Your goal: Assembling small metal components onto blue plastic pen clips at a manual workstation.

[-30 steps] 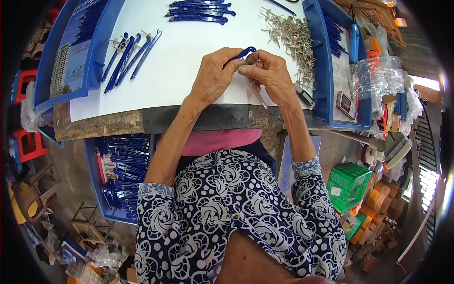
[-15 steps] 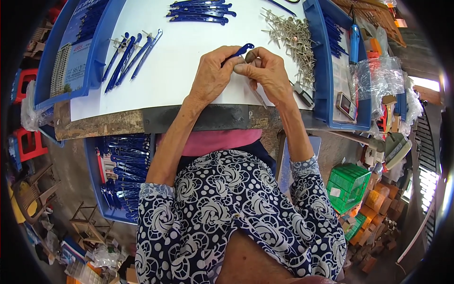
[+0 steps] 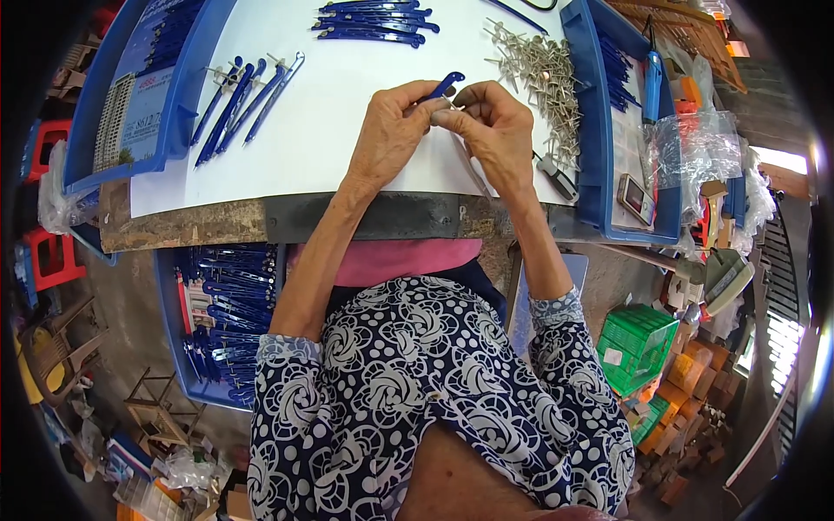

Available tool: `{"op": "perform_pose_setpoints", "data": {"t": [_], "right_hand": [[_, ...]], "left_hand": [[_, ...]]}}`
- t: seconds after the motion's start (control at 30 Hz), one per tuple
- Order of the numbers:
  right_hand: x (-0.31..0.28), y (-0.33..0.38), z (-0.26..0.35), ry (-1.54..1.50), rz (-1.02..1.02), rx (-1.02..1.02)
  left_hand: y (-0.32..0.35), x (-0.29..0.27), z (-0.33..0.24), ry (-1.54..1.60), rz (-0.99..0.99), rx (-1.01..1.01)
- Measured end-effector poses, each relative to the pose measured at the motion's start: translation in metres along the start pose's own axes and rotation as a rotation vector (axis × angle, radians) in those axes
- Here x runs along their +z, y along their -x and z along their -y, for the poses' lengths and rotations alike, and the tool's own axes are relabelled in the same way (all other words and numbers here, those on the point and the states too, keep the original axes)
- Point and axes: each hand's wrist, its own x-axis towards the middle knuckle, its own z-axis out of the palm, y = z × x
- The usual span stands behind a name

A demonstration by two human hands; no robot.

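Above the white work surface (image 3: 304, 130), my left hand (image 3: 385, 135) is closed around a slim blue plastic piece (image 3: 450, 82), whose rounded, hooked end sticks up past the fingers. My right hand (image 3: 497, 128) meets it there, thumb and fingers pinched together beside the piece; whatever small thing they hold is hidden. Beneath the right hand, a thin greyish strip (image 3: 472, 165) slants toward the table edge. To the left lie several similar blue pieces (image 3: 233, 113), some with metal pins at their tops. A loose heap of flat-headed metal pins (image 3: 546, 82) spreads to the right.
More blue pieces (image 3: 373, 24) are stacked at the back. Blue trays stand at the left (image 3: 178, 113) and right (image 3: 593, 148). A black-handled tool (image 3: 556, 178) lies near the right tray. Below the table, a blue bin (image 3: 195, 391) holds many blue pieces. A green crate (image 3: 638, 343) stands lower right.
The blue piece's hooked end has tipped slightly upward, and my right fingers have shifted a little around its side. The whole view has moved slightly; both hands stay together.
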Motion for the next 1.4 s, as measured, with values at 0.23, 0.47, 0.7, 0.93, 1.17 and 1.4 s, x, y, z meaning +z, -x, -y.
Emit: {"op": "perform_pose_setpoints", "data": {"t": [0.23, 0.47, 0.7, 0.93, 1.17, 1.4], "right_hand": [[0.016, 0.000, -0.014, -0.080, -0.187, -0.307], [0.022, 0.002, -0.006, -0.157, -0.145, -0.211], [0.016, 0.000, -0.008, -0.119, -0.112, -0.328], [0.001, 0.002, 0.003, -0.286, -0.063, -0.334], [-0.006, 0.008, 0.006, -0.090, 0.014, -0.149], [-0.003, 0.010, 0.008, -0.083, 0.100, 0.058]], "left_hand": [[-0.001, -0.002, 0.001, 0.505, 0.055, -0.085], [0.001, -0.005, 0.003, 0.583, 0.054, -0.097], [0.003, -0.005, 0.004, 0.627, 0.055, -0.157], [0.000, -0.003, 0.002, 0.545, 0.077, -0.095], [0.000, 0.000, 0.001, 0.492, 0.041, -0.021], [0.006, -0.002, -0.002, 0.523, 0.064, -0.119]]}}
